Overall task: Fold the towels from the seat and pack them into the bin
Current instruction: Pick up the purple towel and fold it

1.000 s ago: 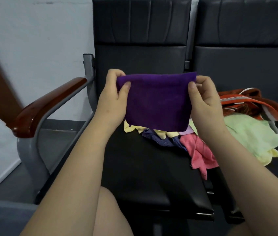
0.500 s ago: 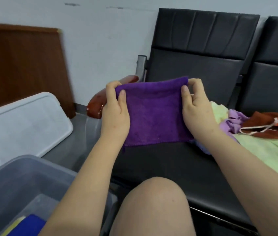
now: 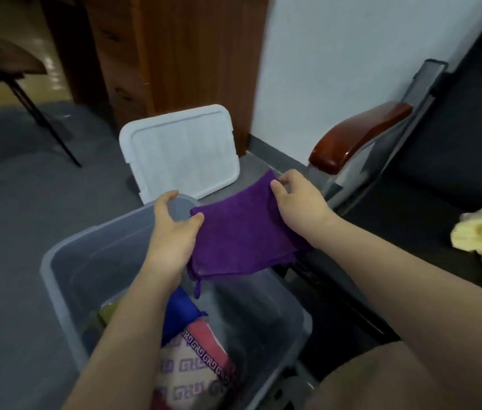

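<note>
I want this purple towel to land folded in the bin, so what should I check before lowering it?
1. Grip: left hand and right hand each pinch a corner of the purple towel: ok.
2. Fold: the layers lie together and only a small loop dangles: ok.
3. Bin open, with the lid leaning behind it: ok.
4. Room inside: bare floor shows beside the blue towel and patterned towel: ok.
5. Towel centred over that gap: not ok, it hangs over the bin's far corner.
</note>
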Available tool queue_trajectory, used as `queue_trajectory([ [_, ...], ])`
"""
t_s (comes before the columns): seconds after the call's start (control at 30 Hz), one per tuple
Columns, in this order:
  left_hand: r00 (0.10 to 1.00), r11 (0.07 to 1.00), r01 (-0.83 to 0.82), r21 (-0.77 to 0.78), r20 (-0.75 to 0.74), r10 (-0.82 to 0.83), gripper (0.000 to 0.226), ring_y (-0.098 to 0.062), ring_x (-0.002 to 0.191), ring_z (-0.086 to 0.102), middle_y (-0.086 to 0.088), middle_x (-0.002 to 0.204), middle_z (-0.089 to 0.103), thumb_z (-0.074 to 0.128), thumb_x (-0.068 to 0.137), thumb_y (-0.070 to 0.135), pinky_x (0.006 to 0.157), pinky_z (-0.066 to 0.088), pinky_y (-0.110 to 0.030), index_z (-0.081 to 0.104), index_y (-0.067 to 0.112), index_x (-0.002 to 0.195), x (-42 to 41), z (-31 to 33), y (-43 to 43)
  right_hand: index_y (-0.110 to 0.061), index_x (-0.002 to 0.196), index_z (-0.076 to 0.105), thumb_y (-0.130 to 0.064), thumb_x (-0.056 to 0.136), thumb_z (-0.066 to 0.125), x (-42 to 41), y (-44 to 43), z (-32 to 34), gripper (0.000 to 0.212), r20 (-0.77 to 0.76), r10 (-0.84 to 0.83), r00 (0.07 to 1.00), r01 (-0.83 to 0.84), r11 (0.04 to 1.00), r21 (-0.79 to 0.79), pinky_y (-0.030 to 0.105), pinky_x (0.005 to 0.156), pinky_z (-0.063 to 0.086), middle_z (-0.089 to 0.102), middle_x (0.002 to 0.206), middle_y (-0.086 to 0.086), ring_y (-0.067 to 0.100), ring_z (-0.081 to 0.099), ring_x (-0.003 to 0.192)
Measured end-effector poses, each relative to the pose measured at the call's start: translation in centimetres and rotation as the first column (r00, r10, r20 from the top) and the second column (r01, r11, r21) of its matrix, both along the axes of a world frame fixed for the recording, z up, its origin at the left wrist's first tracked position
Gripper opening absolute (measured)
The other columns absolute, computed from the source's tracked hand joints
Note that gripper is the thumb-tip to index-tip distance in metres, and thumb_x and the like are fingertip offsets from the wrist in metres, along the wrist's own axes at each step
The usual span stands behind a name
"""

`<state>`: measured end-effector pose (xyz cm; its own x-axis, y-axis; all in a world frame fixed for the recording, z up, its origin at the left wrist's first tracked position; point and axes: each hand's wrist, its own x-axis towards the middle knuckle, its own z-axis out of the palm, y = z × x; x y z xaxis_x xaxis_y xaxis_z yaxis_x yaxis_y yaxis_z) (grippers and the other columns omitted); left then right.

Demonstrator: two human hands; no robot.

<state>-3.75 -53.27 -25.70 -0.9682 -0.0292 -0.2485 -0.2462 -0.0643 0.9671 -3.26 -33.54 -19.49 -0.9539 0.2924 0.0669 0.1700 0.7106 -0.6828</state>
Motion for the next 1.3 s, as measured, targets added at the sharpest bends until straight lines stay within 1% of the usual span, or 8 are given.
queue_trajectory([
  [0.13, 0.999, 0.993, -0.025, -0.114, 0.029, 0.029, 0.026, -0.014, 0.062, 0.057, -0.007, 0.083, 0.064, 0.055, 0.096, 0.003, 0.053, 0.044, -0.025, 0.06, 0.024, 0.11, 0.3, -4.1, -4.5, -0.005, 0.118, 0.052, -0.027, 0.099, 0.058, -3.5, -4.6, -4.2, 0.03, 0.243, 0.058, 0.968, -0.045, 0.997, -0.061, 0.034, 0.081, 0.048, 0.061, 0.107, 0.008, 0.025, 0.06, 0.098],
  [0.23, 0.997, 0.946, -0.033, -0.323, 0.049, 0.052, 0.024, -0.009, 0.075, 0.055, -0.003, 0.101, 0.064, 0.058, 0.09, 0.002, 0.056, 0.04, -0.02, 0.067, 0.022, 0.1, 0.3, -7.4, -6.7, -0.015, 0.12, 0.045, -0.014, 0.095, 0.059, -3.9, -7.4, -8.3, 0.029, 0.276, 0.113, 0.955, -0.071, 0.985, -0.157, 0.032, 0.071, 0.05, 0.059, 0.098, 0.006, 0.023, 0.059, 0.088],
  [0.37, 0.992, 0.884, 0.045, -0.465, 0.128, 0.017, 0.036, -0.013, 0.088, 0.057, -0.005, 0.112, 0.06, 0.061, 0.087, 0.0, 0.063, 0.042, -0.019, 0.065, 0.016, 0.119, 1.3, -10.9, -8.4, -0.018, 0.096, 0.069, 0.004, 0.089, 0.041, -3.1, -9.9, -12.9, 0.036, 0.358, 0.196, 0.913, -0.138, 0.974, -0.181, 0.017, 0.052, 0.041, 0.062, 0.086, 0.001, 0.01, 0.053, 0.064],
  [0.47, 0.974, 0.89, 0.095, -0.445, 0.228, 0.01, 0.047, -0.009, 0.077, 0.06, -0.005, 0.113, 0.06, 0.063, 0.085, -0.003, 0.057, 0.047, -0.015, 0.06, 0.011, 0.129, 2.7, -13.3, -8.5, -0.003, 0.099, 0.076, 0.006, 0.091, 0.039, -2.0, -10.6, -15.1, 0.04, 0.509, 0.266, 0.819, -0.211, 0.964, -0.164, 0.005, 0.056, 0.041, 0.068, 0.094, 0.003, 0.007, 0.057, 0.07],
  [0.6, 0.95, 0.895, 0.113, -0.431, 0.309, 0.03, 0.057, -0.012, 0.076, 0.061, -0.006, 0.116, 0.062, 0.062, 0.082, -0.005, 0.057, 0.049, -0.021, 0.056, 0.014, 0.136, 3.9, -15.3, -8.0, 0.0, 0.106, 0.074, 0.004, 0.091, 0.046, -1.5, -10.5, -16.8, 0.032, 0.578, 0.262, 0.773, -0.232, 0.964, -0.127, 0.028, 0.089, 0.051, 0.071, 0.113, 0.012, 0.024, 0.065, 0.106],
  [0.8, 0.959, 0.868, -0.092, -0.487, 0.191, 0.209, 0.062, -0.02, 0.073, 0.064, -0.008, 0.117, 0.062, 0.06, 0.084, -0.008, 0.059, 0.05, -0.026, 0.047, 0.014, 0.141, 3.3, -16.2, -9.4, -0.01, 0.126, 0.065, 0.006, 0.088, 0.051, -2.0, -11.8, -17.5, 0.043, 0.51, 0.338, 0.791, -0.306, 0.94, -0.15, 0.029, 0.104, 0.044, 0.056, 0.132, 0.011, 0.027, 0.057, 0.119],
  [1.0, 0.887, 0.9, 0.094, -0.425, 0.447, 0.119, 0.097, -0.032, 0.11, 0.057, -0.019, 0.141, 0.043, 0.068, 0.084, 0.004, 0.08, 0.052, -0.035, 0.011, 0.022, 0.16, 3.8, -18.3, -10.0, -0.002, 0.14, 0.048, -0.001, 0.091, 0.057, -1.4, -12.0, -17.3, 0.05, 0.664, 0.336, 0.668, -0.334, 0.933, -0.136, 0.039, 0.102, 0.048, 0.051, 0.14, 0.018, 0.033, 0.055, 0.124],
  [1.3, 0.9, 0.897, 0.152, -0.416, 0.432, 0.048, 0.088, -0.011, 0.079, 0.055, -0.014, 0.144, 0.046, 0.067, 0.086, 0.006, 0.055, 0.042, -0.02, 0.018, 0.019, 0.158, 2.8, -16.5, -8.5, 0.001, 0.13, 0.057, -0.002, 0.093, 0.057, -0.4, -11.3, -16.1, 0.037, 0.675, 0.324, 0.663, -0.317, 0.938, -0.139, 0.037, 0.098, 0.049, 0.061, 0.13, 0.021, 0.032, 0.06, 0.118],
])
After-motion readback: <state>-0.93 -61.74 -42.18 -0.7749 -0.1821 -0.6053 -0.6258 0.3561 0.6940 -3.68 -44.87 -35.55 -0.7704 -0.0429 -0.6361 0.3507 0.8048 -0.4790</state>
